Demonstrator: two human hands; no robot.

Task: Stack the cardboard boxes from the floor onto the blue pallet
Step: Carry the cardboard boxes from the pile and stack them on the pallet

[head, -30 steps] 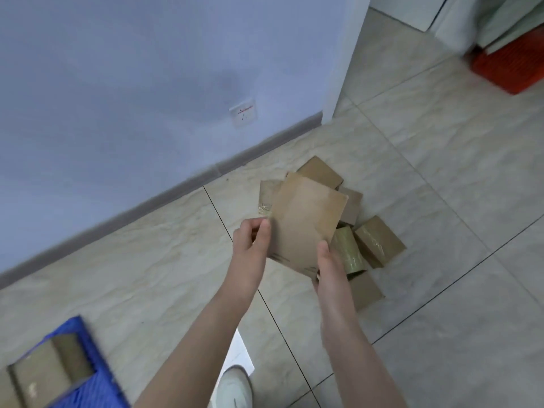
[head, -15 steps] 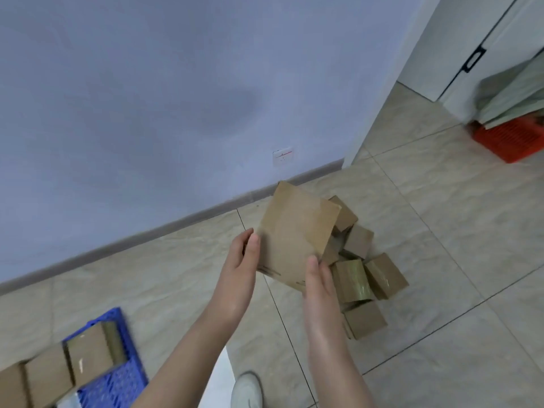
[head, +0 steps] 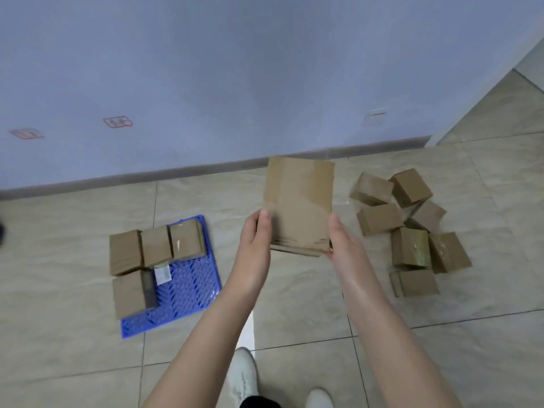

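A: Where is the box being carried?

B: The held box (head: 298, 204) is in the air in front of the person, over bare floor (head: 73, 219). It hangs between the blue pallet (head: 188, 293) on the left and the loose pile (head: 412, 228) on the right, and touches neither.

A: And the hands?

B: Both are clamped on it. The left hand (head: 256, 234) grips the lower left edge, thumb on the near face, fingers hidden behind. The right hand (head: 343, 240) grips the lower right corner the same way.

A: How will it handle?

B: Light, I judge, since it is held out by its bottom edge alone. It is stiff board with flat faces. The taped strip looks glossy and may be slick, so bare board gives the better hold. A wall could dent if squeezed mid-face, so edges and corners are the places to take it.

A: Where should it go?

B: Four stacked boxes (head: 156, 245) sit along the pallet's far and left sides, and the near right part of the grid shows bare. I would set it there, flush beside them.

A: Anything else about?

B: A wall (head: 235, 83) behind, and a pale shoe (head: 243, 375) below.
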